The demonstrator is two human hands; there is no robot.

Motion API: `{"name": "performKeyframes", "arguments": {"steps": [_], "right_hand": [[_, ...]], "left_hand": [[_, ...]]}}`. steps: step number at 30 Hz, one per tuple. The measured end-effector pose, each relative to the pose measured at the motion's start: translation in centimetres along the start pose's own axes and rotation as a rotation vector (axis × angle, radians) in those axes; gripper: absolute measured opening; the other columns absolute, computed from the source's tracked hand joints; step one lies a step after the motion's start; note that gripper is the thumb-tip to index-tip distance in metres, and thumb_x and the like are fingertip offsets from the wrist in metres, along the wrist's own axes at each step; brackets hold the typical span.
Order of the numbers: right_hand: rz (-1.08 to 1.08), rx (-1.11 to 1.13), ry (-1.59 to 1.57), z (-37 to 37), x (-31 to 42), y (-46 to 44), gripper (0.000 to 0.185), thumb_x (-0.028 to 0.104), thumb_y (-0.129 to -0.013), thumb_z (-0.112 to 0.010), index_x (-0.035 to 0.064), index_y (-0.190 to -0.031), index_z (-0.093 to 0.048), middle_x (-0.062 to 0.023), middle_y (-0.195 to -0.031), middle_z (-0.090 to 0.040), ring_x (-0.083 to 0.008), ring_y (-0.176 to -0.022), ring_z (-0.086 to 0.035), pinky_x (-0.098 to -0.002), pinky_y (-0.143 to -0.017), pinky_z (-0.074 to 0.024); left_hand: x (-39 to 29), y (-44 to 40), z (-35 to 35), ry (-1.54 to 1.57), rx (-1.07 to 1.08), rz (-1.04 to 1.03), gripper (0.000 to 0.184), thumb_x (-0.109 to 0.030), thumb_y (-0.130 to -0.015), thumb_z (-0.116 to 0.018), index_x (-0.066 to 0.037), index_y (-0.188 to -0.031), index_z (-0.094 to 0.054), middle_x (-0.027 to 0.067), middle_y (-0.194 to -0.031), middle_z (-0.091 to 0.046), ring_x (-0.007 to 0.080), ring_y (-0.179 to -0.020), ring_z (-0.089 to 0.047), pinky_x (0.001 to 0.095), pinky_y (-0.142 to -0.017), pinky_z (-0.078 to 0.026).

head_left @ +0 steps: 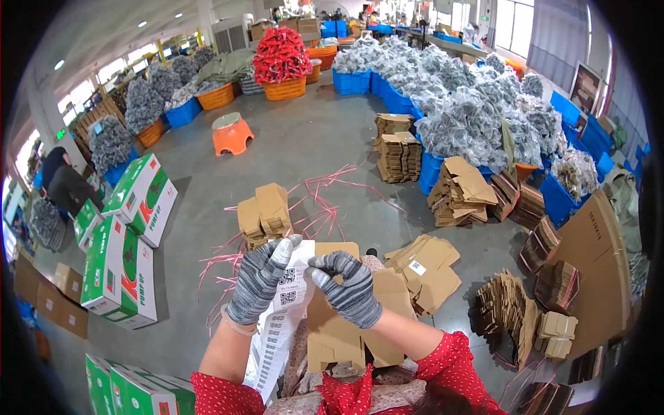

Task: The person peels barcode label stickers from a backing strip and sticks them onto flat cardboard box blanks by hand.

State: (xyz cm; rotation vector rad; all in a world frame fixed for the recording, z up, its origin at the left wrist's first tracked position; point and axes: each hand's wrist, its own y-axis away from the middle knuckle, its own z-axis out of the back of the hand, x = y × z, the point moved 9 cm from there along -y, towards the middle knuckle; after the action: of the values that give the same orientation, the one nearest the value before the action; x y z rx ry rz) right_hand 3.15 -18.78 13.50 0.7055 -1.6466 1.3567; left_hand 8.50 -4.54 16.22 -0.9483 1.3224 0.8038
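My left hand (259, 285), in a grey striped knit glove, is closed on a long white strip of printed labels (271, 349). Two QR codes show near its top end, and the rest hangs down toward my lap. My right hand (351, 289), gloved the same way, has its fingers curled in a pinch at the right edge of that strip. Under both hands, a flattened brown cardboard box (333, 340) lies across my lap. To the right, more flat cardboard (425, 273) lies on the floor, one piece bearing a small white QR label.
Ahead stands a stack of folded cartons (265, 214) amid pink straps (321, 187). Green-and-white boxes (128, 256) stand at left, with an orange stool (232, 134) beyond. Cardboard bundles (508, 311) and blue crates of bagged goods (477, 117) line the right. A person (66, 181) bends at far left.
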Motion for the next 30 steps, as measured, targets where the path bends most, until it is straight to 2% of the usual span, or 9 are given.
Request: {"name": "performKeyframes", "arguments": {"steps": [3, 8, 11, 13, 15, 17, 19, 22, 30], "right_hand": [[0.299, -0.027, 0.446, -0.1, 3.1, 0.3, 0.017, 0.004, -0.075, -0.071, 0.0042, -0.092, -0.068, -0.01, -0.087, -0.063, -0.0223, -0.074, -0.061, -0.0314, -0.071, -0.0514], [0.478, 0.102, 0.595, -2.3, 4.2, 2.1, 0.016, 0.006, -0.074, -0.071, 0.0048, -0.09, -0.069, -0.009, -0.09, -0.062, -0.0251, -0.079, -0.06, -0.0357, -0.078, -0.0504], [0.348, 0.14, 0.438, -1.1, 5.4, 2.6, 0.015, 0.007, -0.073, -0.072, 0.0052, -0.088, -0.069, -0.0091, -0.09, -0.061, -0.0274, -0.082, -0.06, -0.0394, -0.082, -0.0485], [0.318, 0.051, 0.623, 2.4, 4.0, 2.4, 0.015, 0.008, -0.077, -0.071, 0.0036, -0.091, -0.067, -0.0065, -0.09, -0.062, -0.0216, -0.084, -0.06, -0.0338, -0.083, -0.0478], [-0.177, 0.035, 0.258, 6.4, -2.2, 2.3, 0.015, 0.008, -0.081, -0.07, 0.0017, -0.094, -0.064, -0.0041, -0.09, -0.063, -0.0142, -0.084, -0.059, -0.0276, -0.08, -0.0478], [-0.468, 0.03, 0.0, 6.9, -3.7, 3.9, 0.015, 0.007, -0.084, -0.068, 0.0001, -0.095, -0.062, -0.0026, -0.088, -0.063, -0.0089, -0.082, -0.057, -0.0228, -0.077, -0.0472], [-0.554, 0.086, 0.009, 6.1, -3.8, 5.4, 0.014, 0.007, -0.084, -0.067, -0.0001, -0.094, -0.061, -0.0028, -0.087, -0.063, -0.0087, -0.081, -0.057, -0.0227, -0.076, -0.0473], [-0.632, 0.148, 0.062, 5.2, -4.6, 6.5, 0.012, 0.006, -0.084, -0.066, -0.0004, -0.093, -0.061, -0.0032, -0.085, -0.063, -0.0082, -0.079, -0.058, -0.0226, -0.074, -0.0475], [-0.63, 0.276, 0.159, 3.5, -6.5, 7.6, 0.015, 0.01, -0.081, -0.07, -0.0023, -0.086, -0.064, -0.0068, -0.085, -0.061, -0.0134, -0.078, -0.058, -0.0267, -0.074, -0.0483]], "left_hand": [[-0.5, -0.1, 0.3, -0.077, -0.035, -0.093, 0.035, -0.026, -0.097, -0.051, 0.002, -0.115, -0.061, 0.0144, -0.107, -0.066, 0.0203, -0.1, -0.061, 0.0307, -0.088, -0.046], [1.4, -1.1, 1.9, -0.01, -0.066, -0.089, 0.036, -0.024, -0.097, -0.051, 0.001, -0.122, -0.056, 0.0138, -0.114, -0.063, 0.0221, -0.104, -0.06, 0.0319, -0.09, -0.046], [3.4, -0.9, 5.0, 0.131, -0.108, -0.072, 0.035, -0.02, -0.097, -0.05, 0.0, -0.126, -0.053, 0.0126, -0.118, -0.061, 0.0237, -0.106, -0.059, 0.0324, -0.094, -0.044], [2.4, 0.4, 8.2, -0.011, -0.298, -0.223, 0.036, -0.01, -0.097, -0.047, -0.002, -0.132, -0.047, 0.0119, -0.123, -0.056, 0.0245, -0.11, -0.057, 0.0335, -0.098, -0.042], [4.7, 1.4, 9.2, 0.005, -0.331, -0.16, 0.037, -0.009, -0.096, -0.049, -0.002, -0.132, -0.046, 0.0117, -0.123, -0.056, 0.0236, -0.11, -0.056, 0.0331, -0.098, -0.042], [8.2, 3.3, 10.4, 0.019, -0.367, -0.105, 0.038, -0.008, -0.095, -0.051, -0.003, -0.133, -0.046, 0.0116, -0.123, -0.055, 0.0227, -0.11, -0.055, 0.0327, -0.099, -0.042], [8.5, 4.8, 8.7, -0.665, -0.282, -0.335, 0.046, -0.015, -0.091, -0.06, -0.002, -0.133, -0.045, 0.0135, -0.122, -0.056, 0.0223, -0.11, -0.055, 0.0323, -0.094, -0.044], [13.3, 6.6, 7.6, -0.533, -0.356, 0.034, 0.057, -0.023, -0.086, -0.067, 0.0, -0.133, -0.045, 0.0155, -0.119, -0.057, 0.0259, -0.108, -0.056, 0.0345, -0.094, -0.044], [13.0, 7.4, 2.3, -0.628, -0.294, 0.059, 0.07, -0.032, -0.082, -0.07, 0.006, -0.134, -0.041, 0.0264, -0.12, -0.054, 0.0355, -0.108, -0.056, 0.0411, -0.095, -0.043]]}}
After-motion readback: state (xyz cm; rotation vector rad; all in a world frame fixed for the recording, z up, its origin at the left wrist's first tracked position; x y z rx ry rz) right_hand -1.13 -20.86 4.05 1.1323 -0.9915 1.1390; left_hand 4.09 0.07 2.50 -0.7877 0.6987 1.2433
